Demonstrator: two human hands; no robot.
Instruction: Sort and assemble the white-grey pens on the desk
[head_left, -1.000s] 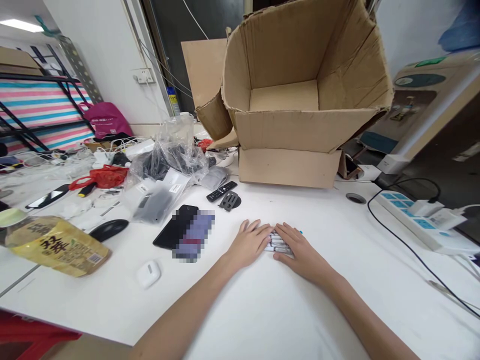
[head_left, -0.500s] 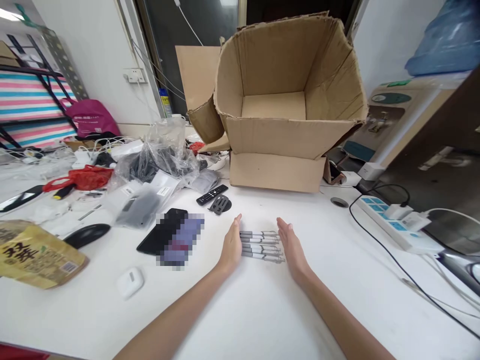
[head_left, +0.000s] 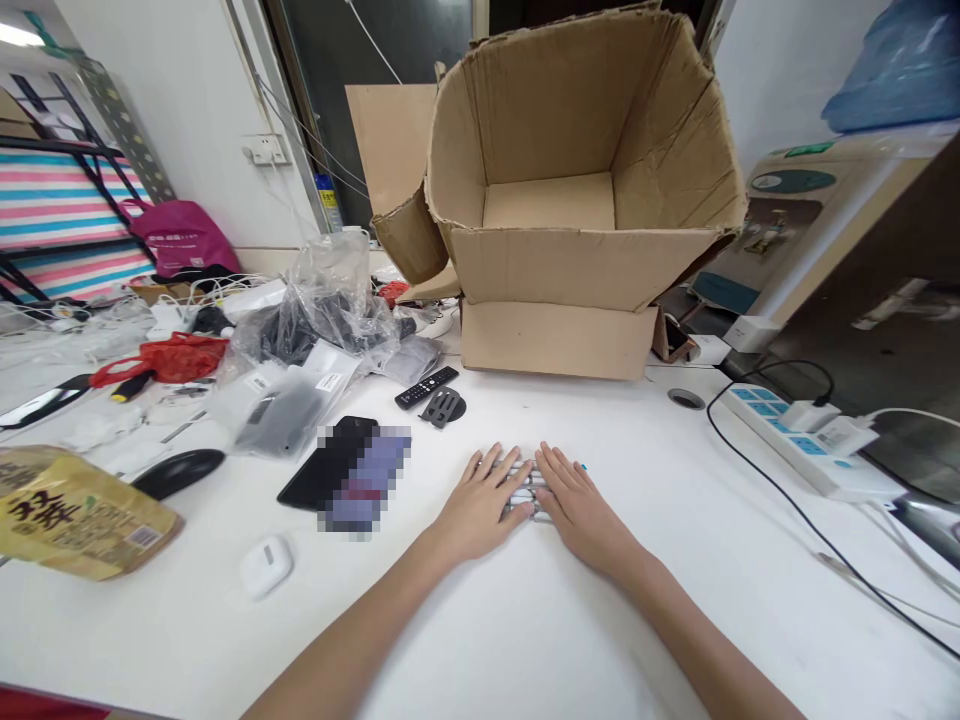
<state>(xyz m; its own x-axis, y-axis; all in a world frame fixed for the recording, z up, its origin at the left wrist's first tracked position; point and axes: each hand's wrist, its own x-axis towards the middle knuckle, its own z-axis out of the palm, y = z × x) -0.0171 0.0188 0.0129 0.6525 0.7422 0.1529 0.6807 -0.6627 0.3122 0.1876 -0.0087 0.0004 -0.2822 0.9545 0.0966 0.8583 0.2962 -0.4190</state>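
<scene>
Head view: pens (head_left: 523, 494) lie partly beneath left hand (head_left: 474, 512) and right hand (head_left: 583, 508), both flattened out

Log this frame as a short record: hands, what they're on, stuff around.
left grip: palm down, fingers spread, over left part of pens
right grip: palm down, fingers nearly together, over right part of pens
pens: side by side, mostly covered; count unclear
surface: white tabletop
left side: white case, black remote
right side: power strip, adapters plugged in
back: open cardboard box
</scene>
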